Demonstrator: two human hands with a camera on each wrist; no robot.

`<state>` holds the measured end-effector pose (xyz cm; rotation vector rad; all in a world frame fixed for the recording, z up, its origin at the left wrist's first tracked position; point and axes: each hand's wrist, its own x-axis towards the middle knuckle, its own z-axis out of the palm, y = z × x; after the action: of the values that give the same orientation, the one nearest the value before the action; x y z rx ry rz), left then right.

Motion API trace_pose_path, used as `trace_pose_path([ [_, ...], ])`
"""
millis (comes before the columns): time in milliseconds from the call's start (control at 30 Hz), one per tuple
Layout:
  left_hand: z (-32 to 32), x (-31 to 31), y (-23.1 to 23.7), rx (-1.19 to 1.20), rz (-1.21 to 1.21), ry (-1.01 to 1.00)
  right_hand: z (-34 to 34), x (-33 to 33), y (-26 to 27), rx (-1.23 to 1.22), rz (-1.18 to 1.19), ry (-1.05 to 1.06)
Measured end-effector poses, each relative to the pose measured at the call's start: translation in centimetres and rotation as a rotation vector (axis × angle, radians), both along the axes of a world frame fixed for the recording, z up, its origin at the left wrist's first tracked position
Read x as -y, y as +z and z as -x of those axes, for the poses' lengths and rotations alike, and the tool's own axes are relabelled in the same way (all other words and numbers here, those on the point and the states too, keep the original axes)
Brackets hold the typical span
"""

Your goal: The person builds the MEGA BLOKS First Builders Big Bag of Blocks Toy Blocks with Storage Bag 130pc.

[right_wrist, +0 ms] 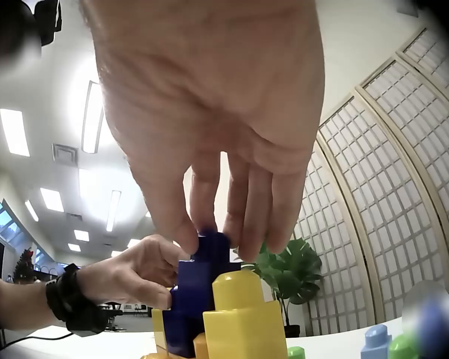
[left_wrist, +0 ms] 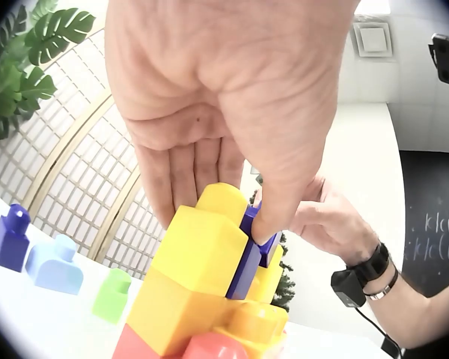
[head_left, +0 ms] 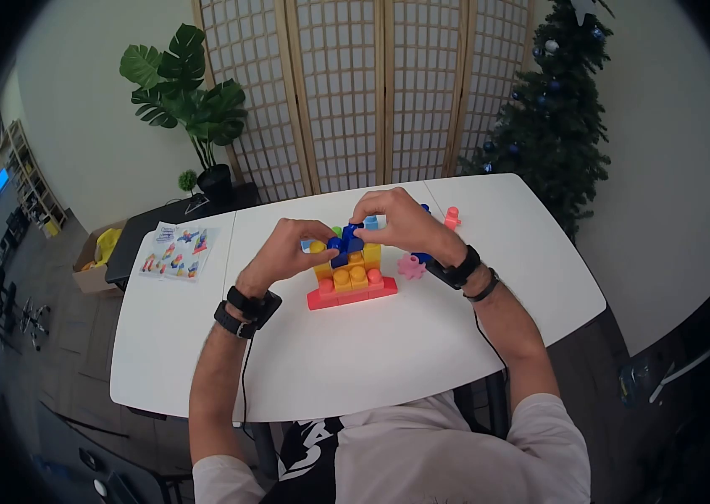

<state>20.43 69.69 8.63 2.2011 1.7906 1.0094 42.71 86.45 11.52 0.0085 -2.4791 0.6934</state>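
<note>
On the white table (head_left: 305, 361) stands a structure of toy building blocks with a long red base (head_left: 351, 300). Stacked yellow blocks (right_wrist: 243, 329) rise at its sides, and dark blue blocks (right_wrist: 197, 288) sit between them at the top. My left hand (head_left: 285, 249) comes in from the left and pinches a dark blue block, its thumb pressed on the near face in the left wrist view. From the right, my right hand (head_left: 405, 225) grips the uppermost dark blue block by its top, thumb on one side and fingertips on the other.
Behind the structure lie a light blue block (left_wrist: 56, 265), a green block (left_wrist: 112, 295) and another dark blue block (left_wrist: 13, 238). A pink gear-shaped piece (head_left: 411, 267) and a coral piece (head_left: 452, 218) are to the right. A printed picture sheet (head_left: 178, 252) lies at the table's left.
</note>
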Motion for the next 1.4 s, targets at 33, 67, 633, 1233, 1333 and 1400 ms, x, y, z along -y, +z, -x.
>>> trace_pose_path([
  [33,0.0,-0.1,-0.1,0.058,0.024,0.0,-0.2,-0.2,0.2,0.027,-0.005,-0.004],
  [67,0.0,-0.2,-0.2,0.114,0.048,-0.003,-0.4,-0.3,0.3,0.054,-0.009,-0.009],
  [633,-1.0,0.3,-0.1,0.143,0.064,0.023,-0.6,0.0,0.1,0.042,-0.007,0.022],
  [1233,-0.7,0.2,-3.6,0.165,0.084,-0.056,0.2,1.3,-4.8,0.308,-0.053,-0.062],
  [1333,-1.4,0.6,-2.4,0.196,0.123,-0.07,0.0,1.3,-4.0,0.358,-0.06,-0.064],
  [1400,-1.9,1.1,-1.4,0.106,0.135,-0.037,0.4,0.0,-4.8,0.229,0.002,0.068],
])
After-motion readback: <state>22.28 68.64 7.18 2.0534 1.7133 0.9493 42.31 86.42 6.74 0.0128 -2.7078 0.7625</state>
